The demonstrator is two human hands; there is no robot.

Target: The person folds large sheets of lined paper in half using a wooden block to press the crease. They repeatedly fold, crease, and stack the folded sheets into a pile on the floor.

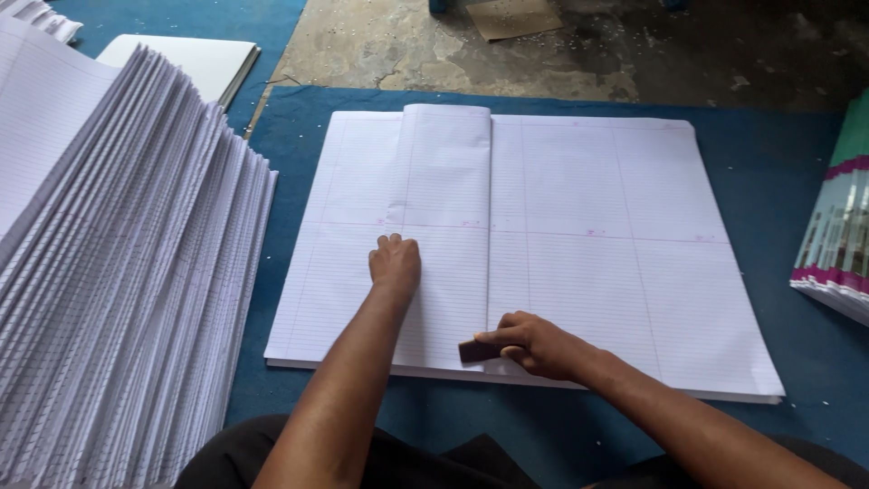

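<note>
Large ruled white sheets (579, 254), half-folded

1. Two hands: left hand (395, 263), right hand (536, 346).
2. One small dark block (477, 350), held in right hand.
3. One flat stack of ruled sheets (588, 244).
4. One tall fanned pile of folded sheets (127, 272).
5. One stack of coloured covers (837, 235).

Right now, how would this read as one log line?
left hand: flat on folded ruled sheet | right hand: pressing dark block on fold | folded stack: left
</note>
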